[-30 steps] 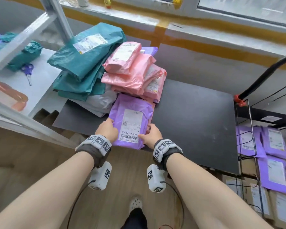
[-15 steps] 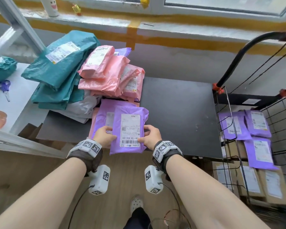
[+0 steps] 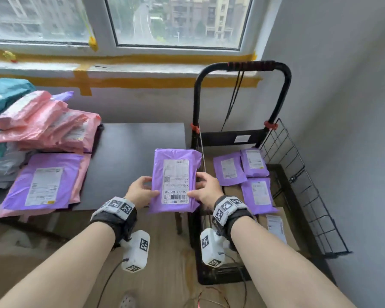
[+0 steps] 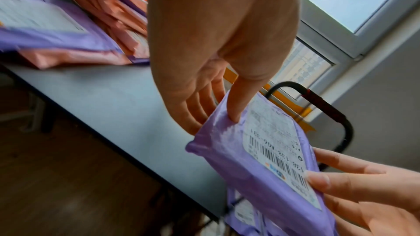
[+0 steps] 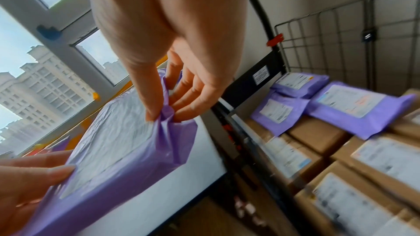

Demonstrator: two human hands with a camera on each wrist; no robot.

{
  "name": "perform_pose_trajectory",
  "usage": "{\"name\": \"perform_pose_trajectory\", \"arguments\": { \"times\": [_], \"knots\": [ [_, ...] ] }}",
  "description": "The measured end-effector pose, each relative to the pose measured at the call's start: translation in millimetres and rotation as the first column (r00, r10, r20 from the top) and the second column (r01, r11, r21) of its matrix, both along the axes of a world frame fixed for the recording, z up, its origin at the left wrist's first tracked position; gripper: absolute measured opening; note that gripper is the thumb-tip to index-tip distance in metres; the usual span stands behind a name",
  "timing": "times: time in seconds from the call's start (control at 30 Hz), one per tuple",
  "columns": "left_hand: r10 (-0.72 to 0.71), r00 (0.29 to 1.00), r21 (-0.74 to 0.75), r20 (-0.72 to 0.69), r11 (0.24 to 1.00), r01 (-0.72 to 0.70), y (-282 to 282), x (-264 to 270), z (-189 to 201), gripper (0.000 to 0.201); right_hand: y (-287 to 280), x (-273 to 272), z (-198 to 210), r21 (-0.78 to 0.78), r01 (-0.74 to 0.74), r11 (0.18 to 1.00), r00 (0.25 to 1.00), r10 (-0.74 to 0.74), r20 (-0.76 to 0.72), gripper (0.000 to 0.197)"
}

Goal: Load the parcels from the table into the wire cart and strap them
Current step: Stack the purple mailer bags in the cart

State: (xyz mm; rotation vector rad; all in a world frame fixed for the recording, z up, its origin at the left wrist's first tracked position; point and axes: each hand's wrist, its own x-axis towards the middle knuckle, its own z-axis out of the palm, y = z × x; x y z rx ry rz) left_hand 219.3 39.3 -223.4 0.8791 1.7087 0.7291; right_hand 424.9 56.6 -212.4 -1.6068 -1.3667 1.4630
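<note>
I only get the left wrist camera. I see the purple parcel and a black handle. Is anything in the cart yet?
Observer: Yes. Three purple parcels lie on brown boxes inside the wire cart.
Operator: Is there something to tie them with?
Observer: Black cords hang from the cart's handle.
Operator: I see purple and pink parcels on the table. Other colours?
Observer: Teal parcels too, at the pile's left end.
</note>
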Motion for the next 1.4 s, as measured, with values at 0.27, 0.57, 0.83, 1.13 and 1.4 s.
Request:
{"name": "perform_pose_trajectory", "arguments": {
  "times": [0.27, 0.57, 0.83, 1.13, 1.4],
  "knots": [
    [-0.091, 0.996, 0.004, -0.011, 0.996, 0.091, -6, 200, -2, 0.041, -10, 192, -12, -0.053, 0.095, 0.994, 0.995, -0.094, 0.036, 0.072],
    [-0.155, 0.987, -0.156, -0.035, 0.977, 0.148, 59, 285, -48, 0.046, 42, 283, -52, -0.211, 0.074, 0.975, 0.996, -0.063, 0.060, 0.081],
    [-0.199, 0.974, -0.343, -0.110, 0.927, 0.150, 136, 287, -139, 0.046, 128, 281, -153, -0.346, 0.033, 0.938, 0.991, 0.015, 0.133, 0.081],
    [-0.130, 0.984, -0.492, -0.124, 0.869, 0.053, 169, 292, -237, 0.042, 166, 265, -255, -0.409, 0.066, 0.910, 0.952, 0.065, 0.298, 0.071],
    [-0.163, 0.974, -0.526, -0.157, 0.848, 0.057, 176, 291, -257, 0.046, 173, 253, -274, -0.443, 0.073, 0.893, 0.918, 0.113, 0.380, 0.063]
  ]
}}
